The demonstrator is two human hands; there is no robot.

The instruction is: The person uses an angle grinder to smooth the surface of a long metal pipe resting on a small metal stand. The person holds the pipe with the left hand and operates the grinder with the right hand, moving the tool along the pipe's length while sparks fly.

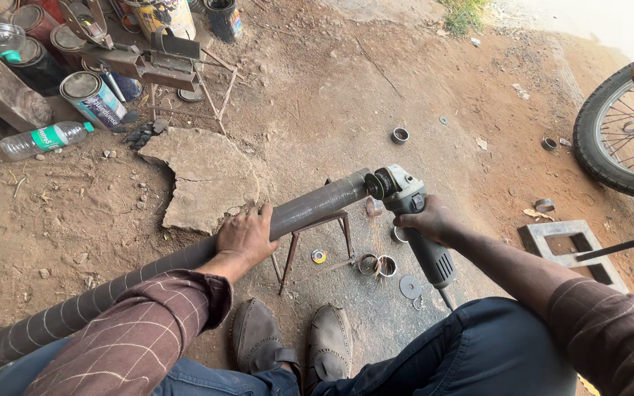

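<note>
Your shoes (295, 345) sit under the cut | left hand (247, 236) fingers clamped on pipe (185, 258) | right hand (428, 220) fingers clamped on grinder (414, 220) | pipe could roll off the small stand (315, 242), sparks could burn you.

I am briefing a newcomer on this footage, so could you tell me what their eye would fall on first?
First the long metal pipe running from lower left to centre, pressed down by the left hand on a small metal stand. At its end the right hand holds an angle grinder; cut rings lie below, a motorcycle wheel at right.
</note>
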